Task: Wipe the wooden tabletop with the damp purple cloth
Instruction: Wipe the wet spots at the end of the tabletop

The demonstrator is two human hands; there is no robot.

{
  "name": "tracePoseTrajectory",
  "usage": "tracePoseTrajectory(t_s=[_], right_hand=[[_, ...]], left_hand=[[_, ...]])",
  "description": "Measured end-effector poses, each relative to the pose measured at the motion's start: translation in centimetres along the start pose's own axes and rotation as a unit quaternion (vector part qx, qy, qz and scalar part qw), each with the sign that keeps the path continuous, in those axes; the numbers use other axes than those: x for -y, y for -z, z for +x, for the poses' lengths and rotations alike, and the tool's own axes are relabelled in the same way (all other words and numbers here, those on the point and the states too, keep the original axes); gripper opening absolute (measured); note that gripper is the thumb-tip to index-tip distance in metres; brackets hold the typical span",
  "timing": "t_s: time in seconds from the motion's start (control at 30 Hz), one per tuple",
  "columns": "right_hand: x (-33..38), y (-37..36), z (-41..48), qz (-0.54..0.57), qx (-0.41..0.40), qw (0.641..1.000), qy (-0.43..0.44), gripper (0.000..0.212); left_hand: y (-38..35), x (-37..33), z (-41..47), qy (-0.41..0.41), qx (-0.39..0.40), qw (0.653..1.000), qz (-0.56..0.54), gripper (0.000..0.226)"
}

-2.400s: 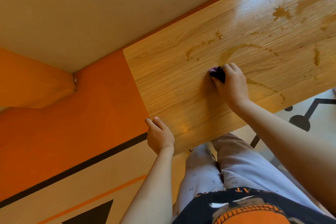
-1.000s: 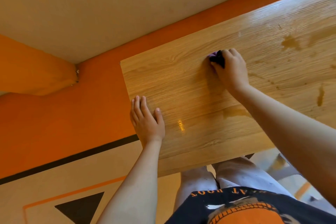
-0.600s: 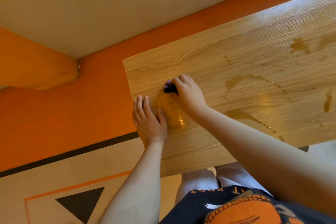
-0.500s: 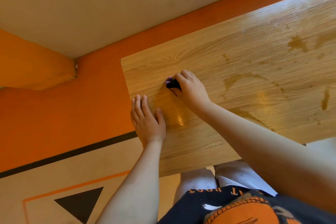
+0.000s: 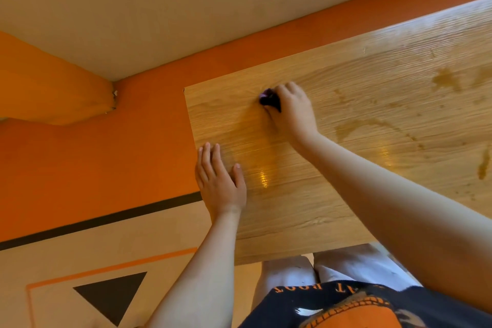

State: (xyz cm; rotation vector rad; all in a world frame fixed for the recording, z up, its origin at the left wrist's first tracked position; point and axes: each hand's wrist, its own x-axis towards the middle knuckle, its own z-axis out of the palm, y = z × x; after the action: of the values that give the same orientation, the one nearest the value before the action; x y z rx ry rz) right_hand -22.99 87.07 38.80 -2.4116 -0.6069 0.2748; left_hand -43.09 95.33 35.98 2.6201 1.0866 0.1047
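Observation:
The wooden tabletop [image 5: 346, 189] fills the right half of the view, its left end near the middle. My right hand [image 5: 291, 112] presses a bunched purple cloth [image 5: 268, 96] onto the wood near the far left corner; only a small dark tip of cloth shows past my fingers. My left hand [image 5: 219, 184] lies flat, palm down, fingers together, on the table's left edge and holds nothing. Brownish wet smears [image 5: 356, 125] streak the wood to the right of the cloth, with more blotches [image 5: 447, 78] at the far right.
An orange floor band [image 5: 106, 157] runs left of the table, with a beige wall [image 5: 186, 2] beyond it. A black line [image 5: 101, 220] and a black triangle [image 5: 111, 295] mark the beige floor nearer me. My knees [image 5: 306, 266] show under the near edge.
My right hand has slid the cloth away from me, toward the table's far edge. My left hand has stayed flat at the left edge.

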Motion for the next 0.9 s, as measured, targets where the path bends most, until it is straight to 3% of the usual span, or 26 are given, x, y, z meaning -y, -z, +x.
tracePoseTrajectory(t_s=[0.1, 0.2, 0.4, 0.53, 0.77, 0.9], right_hand=[[2.8, -1.7, 0.3, -0.002, 0.043, 0.997, 0.061, 0.03], [2.4, -0.8, 1.9, 0.001, 0.048, 0.997, 0.057, 0.031], [-4.7, 5.0, 5.8, 0.039, -0.069, 0.994, -0.078, 0.029], [-5.0, 5.2, 6.7, 0.038, -0.112, 0.983, -0.137, 0.025], [1.2, 0.1, 5.4, 0.032, 0.005, 0.999, 0.024, 0.023], [0.3, 0.7, 6.2, 0.016, 0.025, 0.998, 0.055, 0.027]], left_hand=[[0.0, 0.0, 0.0, 0.002, -0.001, 1.0, 0.0, 0.058], [0.0, 0.0, 0.0, 0.0, -0.006, 1.0, -0.005, 0.057], [-0.1, -0.1, 0.0, -0.001, -0.009, 1.0, -0.001, 0.057], [-0.1, -0.1, 0.1, 0.006, -0.006, 1.0, 0.001, 0.057], [0.0, -0.1, 0.1, 0.006, -0.007, 1.0, -0.004, 0.056], [0.0, -0.1, 0.2, 0.01, -0.004, 1.0, -0.006, 0.056]])
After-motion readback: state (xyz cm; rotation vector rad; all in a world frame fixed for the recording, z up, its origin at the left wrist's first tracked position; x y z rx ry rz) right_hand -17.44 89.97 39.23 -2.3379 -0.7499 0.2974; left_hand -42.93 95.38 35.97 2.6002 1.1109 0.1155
